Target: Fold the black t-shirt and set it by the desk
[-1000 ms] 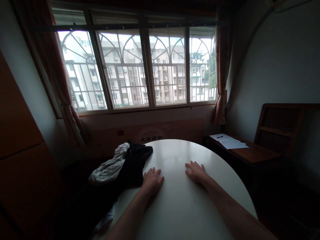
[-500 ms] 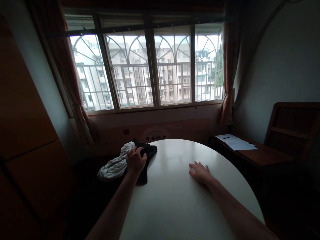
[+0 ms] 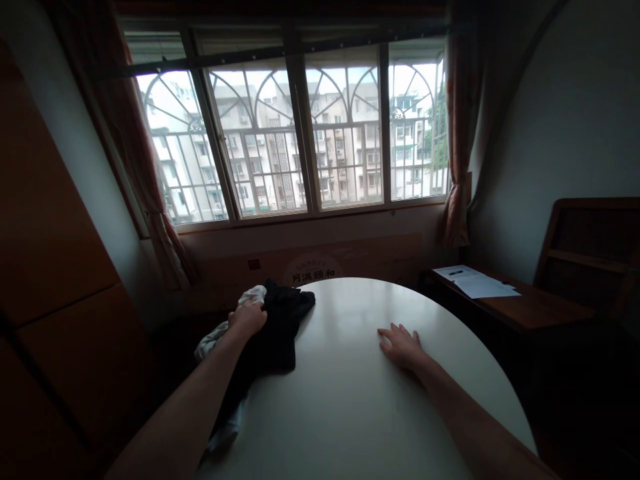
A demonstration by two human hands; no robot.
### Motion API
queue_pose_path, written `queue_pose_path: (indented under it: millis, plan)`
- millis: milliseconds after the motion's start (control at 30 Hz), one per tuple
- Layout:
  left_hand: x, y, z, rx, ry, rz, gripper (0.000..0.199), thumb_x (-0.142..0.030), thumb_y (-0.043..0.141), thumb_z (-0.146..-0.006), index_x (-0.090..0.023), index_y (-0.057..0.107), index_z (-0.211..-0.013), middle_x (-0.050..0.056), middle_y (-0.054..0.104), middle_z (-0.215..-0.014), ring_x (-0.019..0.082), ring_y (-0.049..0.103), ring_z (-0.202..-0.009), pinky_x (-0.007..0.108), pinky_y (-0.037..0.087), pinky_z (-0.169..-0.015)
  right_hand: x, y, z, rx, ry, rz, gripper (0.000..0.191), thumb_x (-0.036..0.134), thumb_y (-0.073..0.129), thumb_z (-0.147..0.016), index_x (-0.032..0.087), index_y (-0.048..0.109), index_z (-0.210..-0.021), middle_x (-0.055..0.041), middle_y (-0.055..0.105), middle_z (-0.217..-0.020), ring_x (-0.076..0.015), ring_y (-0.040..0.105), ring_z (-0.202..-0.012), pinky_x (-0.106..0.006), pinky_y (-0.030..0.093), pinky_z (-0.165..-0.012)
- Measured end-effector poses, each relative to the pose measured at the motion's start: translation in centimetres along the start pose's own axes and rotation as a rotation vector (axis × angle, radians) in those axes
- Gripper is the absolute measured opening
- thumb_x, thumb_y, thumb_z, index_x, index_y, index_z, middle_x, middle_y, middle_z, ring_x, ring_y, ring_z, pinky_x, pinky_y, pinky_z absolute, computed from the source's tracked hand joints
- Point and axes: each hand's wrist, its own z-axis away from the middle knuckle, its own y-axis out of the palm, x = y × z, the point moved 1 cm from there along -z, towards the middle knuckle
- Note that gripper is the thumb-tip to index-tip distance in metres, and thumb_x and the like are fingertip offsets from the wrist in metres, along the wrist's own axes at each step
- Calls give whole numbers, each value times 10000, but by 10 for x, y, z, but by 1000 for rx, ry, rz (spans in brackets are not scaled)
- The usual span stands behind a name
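My left hand (image 3: pixel 249 317) is closed on a light grey, crumpled cloth garment (image 3: pixel 213 341) at the left edge of the round white table (image 3: pixel 345 400). Just right of it a black garment (image 3: pixel 280 327) lies in a heap on the tabletop, partly hidden by my left hand and forearm. Below my left forearm a paler bit of cloth (image 3: pixel 227 430) shows at the table's edge. My right hand (image 3: pixel 401 345) rests palm down on the table with its fingers spread, holding nothing.
On the right stands a low brown wooden table (image 3: pixel 545 310) with white papers (image 3: pixel 483 285) and a dark pen (image 3: pixel 456 272) on it. A wooden-framed piece (image 3: pixel 595 233) leans behind it. An orange-brown cabinet (image 3: pixel 55 253) is at the left. Barred windows and curtains line the far wall.
My left hand has shifted left from the black garment to the light grey garment and closed on it. More of the black garment shows now. My right hand has stayed in place.
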Motion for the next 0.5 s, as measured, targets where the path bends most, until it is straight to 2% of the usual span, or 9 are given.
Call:
queue_pose_path:
  millis: [133,233,333,400,500]
  plan:
    - [14,-29,-5,-93,-2,69,303,-320,450,-894,-211,690,-1042,120,710,-1166,293,661,-1065,367,486,-896,0,0,0,-5,2,-17,562,393,433,-981,320,434,-1538,-135,251,-1666,-356,174,-1547,-634,93,-1199]
    - [26,-60,-7,-207,-21,141,262,-344,452,-894,-199,668,-924,88,726,-972,264,657,-918,312,462,-780,0,0,0,-14,-6,-32,559,379,445,-978,307,447,-1532,-147,264,-1660,-364,188,-1542,-638,99,-1195]
    - [31,-95,-4,-340,-15,206,238,-353,451,-902,-191,621,-862,44,676,-857,215,600,-819,278,413,-721,0,0,0,-34,-5,-64,544,361,481,-967,297,487,-1507,-141,299,-1647,-371,201,-1537,-651,104,-1191]
    - [26,-121,2,-417,9,228,225,-337,435,-913,-189,597,-862,12,631,-822,175,560,-792,253,389,-720,2,-2,1,-104,-4,-110,524,341,505,-961,278,524,-1481,-136,334,-1633,-384,197,-1535,-677,111,-1182]
    - [7,-164,19,-555,127,353,189,-315,459,-889,-182,586,-845,-29,560,-751,134,514,-756,225,365,-705,13,-10,6,-353,-135,-305,475,341,531,-952,210,606,-1402,-157,437,-1570,-389,237,-1521,-669,137,-1188]
